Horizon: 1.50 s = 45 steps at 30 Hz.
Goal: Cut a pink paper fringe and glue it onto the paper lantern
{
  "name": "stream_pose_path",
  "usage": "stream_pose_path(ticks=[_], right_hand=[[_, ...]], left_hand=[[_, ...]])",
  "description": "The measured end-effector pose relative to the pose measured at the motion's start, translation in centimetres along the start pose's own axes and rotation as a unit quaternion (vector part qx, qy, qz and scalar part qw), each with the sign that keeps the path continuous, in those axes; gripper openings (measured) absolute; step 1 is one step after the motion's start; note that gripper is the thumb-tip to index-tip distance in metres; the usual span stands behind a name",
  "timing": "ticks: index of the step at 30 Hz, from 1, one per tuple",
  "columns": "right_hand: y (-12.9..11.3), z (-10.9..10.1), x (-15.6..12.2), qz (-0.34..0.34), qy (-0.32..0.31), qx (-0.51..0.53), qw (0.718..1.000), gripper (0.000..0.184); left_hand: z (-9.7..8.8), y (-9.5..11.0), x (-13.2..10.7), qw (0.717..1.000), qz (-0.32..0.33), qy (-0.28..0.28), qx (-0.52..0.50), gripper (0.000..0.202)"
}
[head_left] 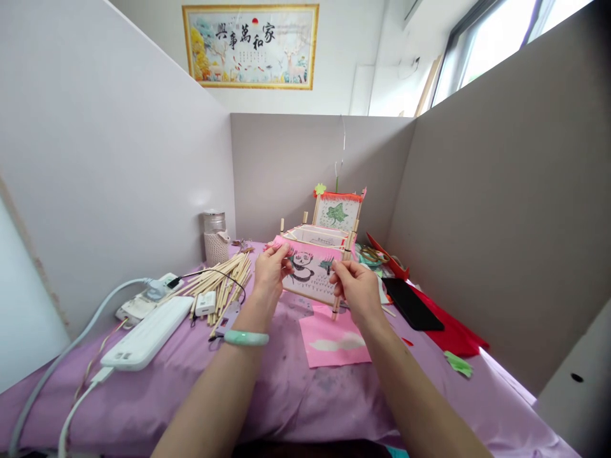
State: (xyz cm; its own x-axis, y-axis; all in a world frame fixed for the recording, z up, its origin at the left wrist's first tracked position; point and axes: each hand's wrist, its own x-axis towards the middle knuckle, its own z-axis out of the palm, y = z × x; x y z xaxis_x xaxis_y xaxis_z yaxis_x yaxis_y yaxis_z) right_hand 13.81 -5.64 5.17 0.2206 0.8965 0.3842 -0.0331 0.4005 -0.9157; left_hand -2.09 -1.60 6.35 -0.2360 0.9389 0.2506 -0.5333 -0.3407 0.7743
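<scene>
A paper lantern (312, 286) with a wooden-stick frame is held tilted above the table; its front panel bears a panda drawing. Along that panel's top edge runs a pink fringed paper strip (298, 245). My left hand (273, 267) is closed, pinching the strip near the upper left corner. At the right corner post, my right hand (356, 280) is closed with fingertips against the lantern's edge; its grip is partly hidden. Behind stands another stick-framed panel (338, 213) with a green leaf drawing and red fringe. A pink paper sheet (329, 356) lies below.
Wooden sticks (226, 280), a white power bank (147, 334), a power strip (131, 308) with cables and a glass bottle (216, 242) lie or stand left. At right are a black phone (413, 304), scissors (375, 256) and red material (453, 331). Grey partitions (286, 165) enclose the table.
</scene>
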Motion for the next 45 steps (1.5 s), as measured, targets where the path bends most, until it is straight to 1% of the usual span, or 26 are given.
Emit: stream_pose_path(ticks=[4,13,20,29,33,37,41,45], right_hand=[[-0.2,-0.1,0.3,0.003,0.006,-0.007,1.0,0.025],[0.0,-0.1,0.4,0.007,0.01,-0.016,1.0,0.025],[-0.3,-0.1,0.5,0.014,0.015,-0.031,0.999,0.022],[0.3,-0.2,0.8,0.015,0.028,-0.021,0.999,0.023],[0.1,-0.2,0.9,0.026,0.028,-0.025,0.999,0.024],[0.1,-0.3,1.0,0.032,0.025,-0.041,0.998,0.029],[0.4,-0.8,0.8,0.008,0.033,-0.091,0.995,0.038],[0.6,-1.1,0.7,-0.071,0.083,-0.191,0.975,0.042]], left_hand=[[0.1,-0.3,0.8,1.0,-0.012,0.005,0.007,0.027],[0.6,-0.6,1.3,0.999,-0.033,0.012,0.0,0.027],[0.7,-1.2,1.3,0.999,-0.032,0.031,-0.002,0.026],[0.9,-1.8,1.3,1.0,-0.015,0.02,-0.01,0.03],[1.1,-1.8,1.2,1.0,-0.011,0.019,-0.012,0.032],[1.3,-1.8,1.1,0.999,-0.012,0.02,-0.022,0.035],[1.4,-1.8,1.1,0.999,-0.014,0.02,-0.027,0.035],[1.4,-1.8,1.1,0.999,-0.018,0.022,-0.029,0.034]])
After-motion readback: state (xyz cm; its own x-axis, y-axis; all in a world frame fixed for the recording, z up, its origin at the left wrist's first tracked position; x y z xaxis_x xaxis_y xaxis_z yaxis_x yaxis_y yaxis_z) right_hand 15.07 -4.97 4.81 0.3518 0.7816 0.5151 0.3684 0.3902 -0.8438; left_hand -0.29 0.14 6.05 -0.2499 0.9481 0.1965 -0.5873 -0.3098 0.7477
